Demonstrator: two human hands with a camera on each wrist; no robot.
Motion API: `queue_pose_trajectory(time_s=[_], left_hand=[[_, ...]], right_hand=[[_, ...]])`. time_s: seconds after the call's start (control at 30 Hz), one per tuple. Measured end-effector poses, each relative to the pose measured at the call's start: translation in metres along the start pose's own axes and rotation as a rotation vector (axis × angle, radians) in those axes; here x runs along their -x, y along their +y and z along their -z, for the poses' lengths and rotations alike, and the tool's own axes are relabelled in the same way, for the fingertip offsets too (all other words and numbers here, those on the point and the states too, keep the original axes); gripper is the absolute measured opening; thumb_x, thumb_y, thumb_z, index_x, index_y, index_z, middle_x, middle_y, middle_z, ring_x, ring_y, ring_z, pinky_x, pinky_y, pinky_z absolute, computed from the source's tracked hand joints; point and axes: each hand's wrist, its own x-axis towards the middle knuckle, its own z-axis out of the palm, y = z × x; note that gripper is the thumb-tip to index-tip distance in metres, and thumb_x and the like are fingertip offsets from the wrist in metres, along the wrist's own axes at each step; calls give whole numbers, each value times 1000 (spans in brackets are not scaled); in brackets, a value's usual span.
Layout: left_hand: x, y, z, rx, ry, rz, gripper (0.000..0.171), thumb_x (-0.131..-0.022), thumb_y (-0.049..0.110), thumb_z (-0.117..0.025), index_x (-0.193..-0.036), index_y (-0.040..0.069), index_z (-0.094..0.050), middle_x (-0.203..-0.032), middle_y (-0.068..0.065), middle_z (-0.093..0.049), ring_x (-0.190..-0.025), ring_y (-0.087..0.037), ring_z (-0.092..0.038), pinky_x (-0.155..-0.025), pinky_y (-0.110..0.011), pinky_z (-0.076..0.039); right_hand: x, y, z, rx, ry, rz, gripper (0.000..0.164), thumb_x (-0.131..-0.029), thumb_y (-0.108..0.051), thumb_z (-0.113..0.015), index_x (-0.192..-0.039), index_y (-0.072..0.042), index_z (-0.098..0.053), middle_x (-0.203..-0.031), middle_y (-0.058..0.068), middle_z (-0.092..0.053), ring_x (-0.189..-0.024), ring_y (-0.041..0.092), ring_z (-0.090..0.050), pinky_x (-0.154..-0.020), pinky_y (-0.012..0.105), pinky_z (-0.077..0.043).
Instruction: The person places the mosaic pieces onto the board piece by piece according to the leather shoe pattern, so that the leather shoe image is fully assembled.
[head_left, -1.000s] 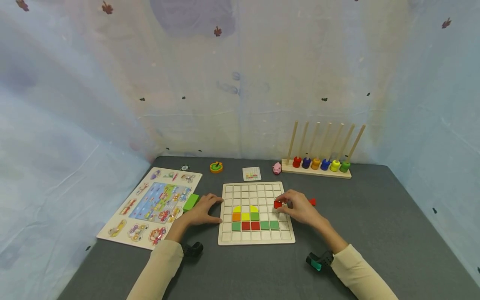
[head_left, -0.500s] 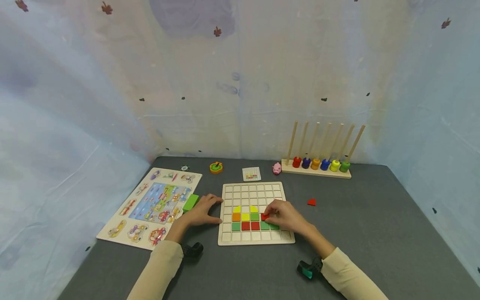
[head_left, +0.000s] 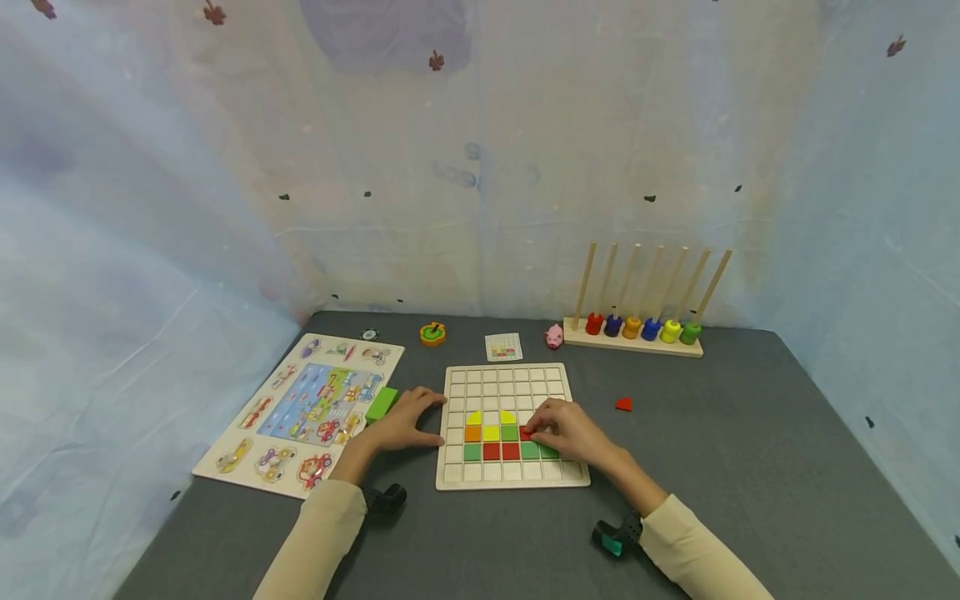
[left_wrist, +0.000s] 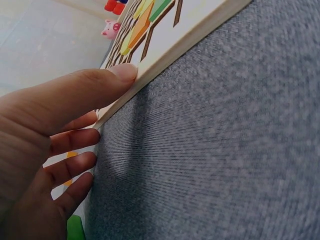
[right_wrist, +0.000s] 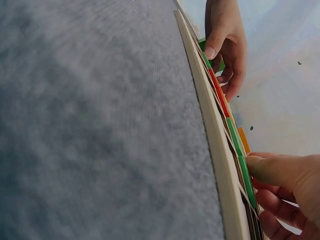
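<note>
A wooden grid board (head_left: 512,479) lies in the middle of the table, with yellow, orange, green and red tiles set in some of its squares. My right hand (head_left: 567,429) is over the board's right half, thumb and fingertips at a red tile (head_left: 525,433) beside a green tile (head_left: 509,433). The fingers cover part of that red tile. At the board's left edge rests my left hand (head_left: 405,421), its thumb and fingertips touching the rim and its fingers extended. In the left wrist view the left thumb (left_wrist: 120,75) lies against the wooden edge.
A picture puzzle board (head_left: 225,442) and a green block (head_left: 382,404) lie left of the left hand. Behind the grid are a small pattern card (head_left: 503,347), a pink pig (head_left: 553,337) and a peg stand with coloured beads (head_left: 633,340). A red triangular piece (head_left: 624,404) lies to the right.
My right hand has brought the red tile left and nearer across the grid to the square beside the green tile, then shifted slightly further left. The left hand has stayed still.
</note>
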Motion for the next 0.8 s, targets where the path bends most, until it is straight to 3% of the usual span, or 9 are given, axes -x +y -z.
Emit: queue_pose_trajectory(time_s=[0.33, 0.53, 0.73, 0.8], left_hand=[[-1, -1, 0, -9, -2, -10, 69, -77, 38, -75, -134, 11, -48, -130, -9, -44, -120, -28, -38, -101, -49, -32], [0, 0, 1, -2, -1, -12, 68, -77, 37, -76, -133, 10, -48, -128, -9, -44, -119, -27, -38, -100, -48, -32], [-1, 2, 1, 2, -4, -4, 68, -77, 36, -76, -133, 9, -48, -128, -10, -44, -118, -27, -39, -100, -48, -32], [0, 2, 1, 3, -4, -5, 68, -77, 36, -76, -133, 9, -48, -128, -10, -44, -118, -27, -39, -100, -49, -32]], right_hand=[[4, 5, 7, 32, 60, -4, 11, -83, -9, -70, -94, -10, -72, -92, 5, -62, -80, 17, -56, -65, 27, -45], [12, 15, 29, 70, 123, -94, 14, -83, -5, -69, -96, -7, -70, -94, 6, -62, -73, 21, -55, -62, 30, -46], [26, 29, 51, 103, 147, -193, 18, -82, -4, -69, -100, -5, -70, -97, 8, -61, -86, 25, -60, -71, 43, -50], [32, 34, 57, 115, 152, -213, 19, -82, -4, -69, -101, -6, -70, -98, 8, -61, -86, 24, -59, -71, 42, -49]])
